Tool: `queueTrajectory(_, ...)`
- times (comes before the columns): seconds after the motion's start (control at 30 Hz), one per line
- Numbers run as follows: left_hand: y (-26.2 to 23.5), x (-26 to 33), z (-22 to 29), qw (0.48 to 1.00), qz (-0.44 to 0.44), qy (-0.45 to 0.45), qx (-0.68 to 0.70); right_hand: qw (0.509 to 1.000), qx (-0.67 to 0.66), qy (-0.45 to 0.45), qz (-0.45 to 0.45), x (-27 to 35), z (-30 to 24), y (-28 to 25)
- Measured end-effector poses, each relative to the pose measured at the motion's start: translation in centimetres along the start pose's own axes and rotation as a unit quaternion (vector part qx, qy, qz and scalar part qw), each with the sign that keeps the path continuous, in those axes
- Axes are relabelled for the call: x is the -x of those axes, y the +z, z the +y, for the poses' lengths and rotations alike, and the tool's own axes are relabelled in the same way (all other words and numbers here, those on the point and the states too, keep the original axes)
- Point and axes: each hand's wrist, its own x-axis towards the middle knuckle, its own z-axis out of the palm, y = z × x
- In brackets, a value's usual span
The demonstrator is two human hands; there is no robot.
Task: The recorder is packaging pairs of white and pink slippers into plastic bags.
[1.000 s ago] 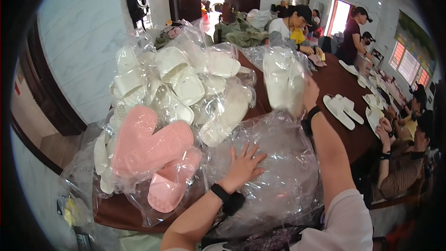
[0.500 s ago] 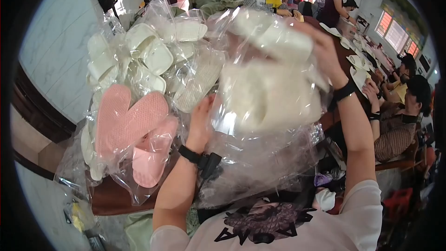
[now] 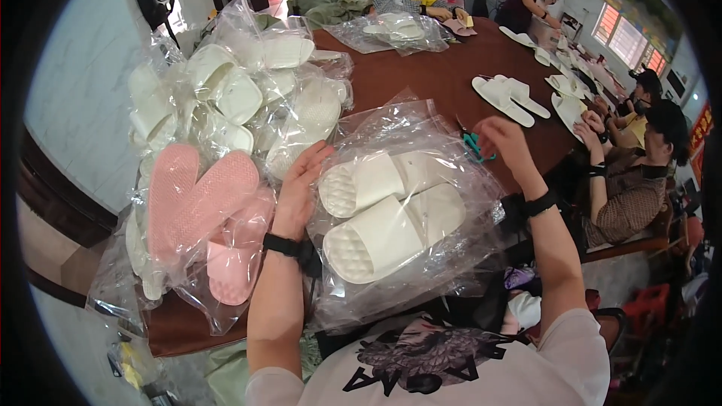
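Observation:
A pair of white slippers lies flat inside a clear plastic bag, directly in front of me, on top of more clear plastic. My left hand is at the bag's left edge, its fingers stretched out and holding nothing. Beyond the bag's right edge hovers my right hand, fingers loosely bent and apart, with nothing visible in them. Teal-handled scissors lie just behind its fingertips and are partly hidden.
Bagged white slippers are heaped at the left, with pink slippers nearer me. A loose white pair lies on the brown table. Another bagged pair is at the far side. Co-workers sit along the right.
The bagged white slippers, blurred and raised between my hands before, now lie flat. My right hand has come down and away from them; my left hand has shifted slightly left.

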Motion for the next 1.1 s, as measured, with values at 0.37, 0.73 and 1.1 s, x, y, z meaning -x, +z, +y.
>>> queueTrajectory(0.37,0.0,0.0,-0.5,1.000,-0.007,0.021,0.009,0.974,0.014,0.192,-0.122,0.5,3.4,4.6)
queueTrajectory(0.73,-0.7,-0.3,-1.0,0.999,0.014,0.044,0.026,0.971,-0.087,0.210,-0.077,2.0,2.3,4.2)
queueTrajectory(1.1,-0.9,-0.9,-2.0,0.997,0.047,0.064,0.012,0.983,-0.024,0.090,-0.157,4.4,0.5,6.2)
